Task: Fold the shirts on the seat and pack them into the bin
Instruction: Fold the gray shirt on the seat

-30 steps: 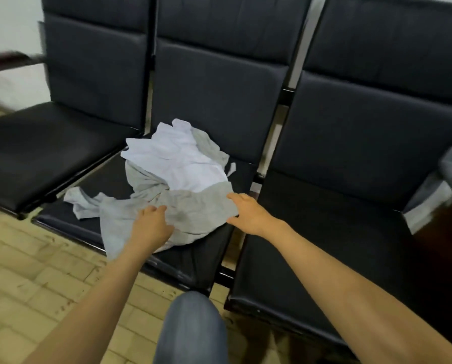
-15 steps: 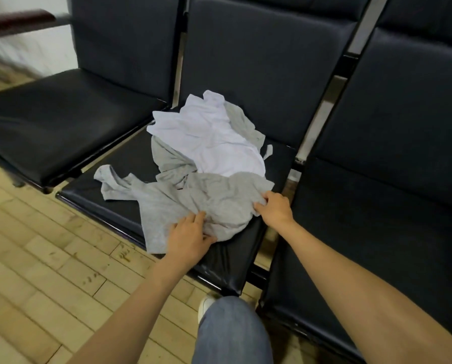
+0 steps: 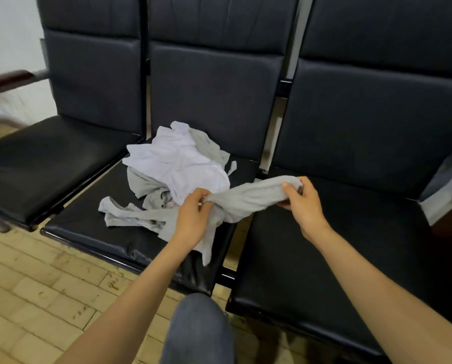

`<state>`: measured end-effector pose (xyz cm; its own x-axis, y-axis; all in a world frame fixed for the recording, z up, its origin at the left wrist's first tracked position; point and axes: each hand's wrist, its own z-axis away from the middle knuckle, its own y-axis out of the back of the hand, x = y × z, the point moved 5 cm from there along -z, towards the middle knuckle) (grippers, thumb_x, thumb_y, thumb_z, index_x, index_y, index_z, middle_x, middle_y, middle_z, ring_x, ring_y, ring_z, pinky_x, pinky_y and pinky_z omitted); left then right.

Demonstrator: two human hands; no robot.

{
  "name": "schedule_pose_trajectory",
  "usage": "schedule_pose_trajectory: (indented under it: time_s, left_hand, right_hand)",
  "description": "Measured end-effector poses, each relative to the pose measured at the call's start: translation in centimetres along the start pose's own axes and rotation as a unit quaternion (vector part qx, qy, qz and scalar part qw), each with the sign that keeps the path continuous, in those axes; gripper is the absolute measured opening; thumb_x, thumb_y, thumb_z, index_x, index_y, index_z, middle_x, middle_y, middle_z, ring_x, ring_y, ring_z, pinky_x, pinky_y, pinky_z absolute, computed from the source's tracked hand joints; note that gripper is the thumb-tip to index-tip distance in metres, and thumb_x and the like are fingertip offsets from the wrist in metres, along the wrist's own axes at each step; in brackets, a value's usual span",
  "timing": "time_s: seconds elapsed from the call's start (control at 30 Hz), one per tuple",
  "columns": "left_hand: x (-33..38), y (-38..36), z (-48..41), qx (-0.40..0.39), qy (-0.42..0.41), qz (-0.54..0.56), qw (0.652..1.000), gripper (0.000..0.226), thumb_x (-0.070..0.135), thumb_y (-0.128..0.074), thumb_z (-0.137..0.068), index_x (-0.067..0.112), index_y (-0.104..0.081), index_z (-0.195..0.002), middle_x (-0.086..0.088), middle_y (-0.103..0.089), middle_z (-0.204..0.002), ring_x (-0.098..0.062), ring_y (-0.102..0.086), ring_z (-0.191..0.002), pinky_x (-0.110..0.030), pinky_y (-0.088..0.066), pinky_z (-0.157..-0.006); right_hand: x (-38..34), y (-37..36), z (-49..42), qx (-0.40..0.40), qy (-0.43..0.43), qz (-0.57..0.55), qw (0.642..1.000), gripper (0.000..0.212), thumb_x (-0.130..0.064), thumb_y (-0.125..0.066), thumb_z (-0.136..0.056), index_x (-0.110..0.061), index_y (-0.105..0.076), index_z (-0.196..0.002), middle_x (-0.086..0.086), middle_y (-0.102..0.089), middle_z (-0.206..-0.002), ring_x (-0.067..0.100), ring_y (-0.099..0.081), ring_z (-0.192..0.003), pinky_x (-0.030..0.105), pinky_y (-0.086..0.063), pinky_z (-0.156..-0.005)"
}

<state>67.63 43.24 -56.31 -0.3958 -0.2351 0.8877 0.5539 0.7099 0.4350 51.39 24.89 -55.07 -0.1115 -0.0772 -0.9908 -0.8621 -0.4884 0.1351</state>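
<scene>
A grey shirt [image 3: 248, 199] is stretched between my two hands above the gap between the middle seat [image 3: 109, 232] and the right seat. My left hand [image 3: 193, 219] grips its bunched middle, and my right hand [image 3: 302, 203] grips one end, lifted over the right seat. The shirt's other part trails leftwards across the middle seat. A crumpled white shirt [image 3: 182, 161] lies behind it on the same seat, on top of more grey cloth [image 3: 143, 183]. No bin is in sight.
Three black padded seats stand in a row; the left seat [image 3: 35, 164] and the right seat [image 3: 350, 245] bear nothing. A wooden armrest [image 3: 7, 81] juts out at far left. My knee in jeans [image 3: 198, 329] is at the bottom centre above a tiled floor [image 3: 35, 298].
Both hands have closed on the grey shirt and lifted it off the seat. My right hand pulled its end rightwards over the right seat, stretching the cloth out.
</scene>
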Motion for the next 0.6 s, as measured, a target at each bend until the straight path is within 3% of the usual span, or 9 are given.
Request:
schedule_pose_trajectory:
  time_s: [0.13, 0.33, 0.43, 0.6]
  left_hand:
    - [6.7, -3.8, 1.1, -0.074, 0.004, 0.074, 0.994, 0.013, 0.011, -0.048, -0.097, 0.018, -0.059, -0.101, 0.01, -0.058, -0.089, -0.007, -0.054, -0.08, -0.018, -0.042, -0.067]
    - [14.7, -9.7, 4.9, -0.242, 0.02, 0.102, 0.965, 0.019, 0.016, -0.05, -0.097, 0.017, -0.061, -0.112, -0.003, -0.064, -0.108, -0.017, -0.061, -0.102, -0.033, -0.053, -0.085]
    - [18.3, -11.1, 6.5, -0.333, 0.047, 0.16, 0.928, 0.022, 0.012, -0.052, -0.095, 0.013, -0.065, -0.113, -0.002, -0.069, -0.105, -0.014, -0.066, -0.095, -0.027, -0.056, -0.077]
    - [21.4, -13.3, 6.8, -0.326, 0.041, 0.163, 0.93, 0.01, 0.011, -0.055, -0.094, 0.011, -0.065, -0.097, -0.005, -0.067, -0.091, -0.017, -0.064, -0.083, -0.028, -0.051, -0.073]
  right_hand:
    - [-2.5, 8.2, 2.0, 0.071, 0.01, -0.014, 0.997, 0.011, -0.018, -0.053, -0.096, -0.013, -0.055, -0.107, 0.004, -0.06, -0.11, 0.013, -0.061, -0.101, 0.029, -0.057, -0.076]
    - [-6.6, 18.4, 6.8, 0.152, 0.065, -0.014, 0.986, 0.006, -0.02, -0.057, -0.094, -0.02, -0.056, -0.1, -0.002, -0.061, -0.101, 0.01, -0.061, -0.095, 0.023, -0.054, -0.066]
    - [-8.1, 22.1, 8.7, 0.19, 0.081, -0.013, 0.978, 0.006, -0.02, -0.055, -0.095, -0.023, -0.054, -0.1, -0.006, -0.059, -0.097, 0.009, -0.061, -0.093, 0.025, -0.054, -0.069]
    - [-7.3, 26.5, 8.8, 0.238, 0.023, -0.003, 0.971, 0.014, -0.02, -0.053, -0.094, -0.02, -0.053, -0.108, 0.003, -0.059, -0.109, 0.021, -0.06, -0.101, 0.043, -0.056, -0.084]
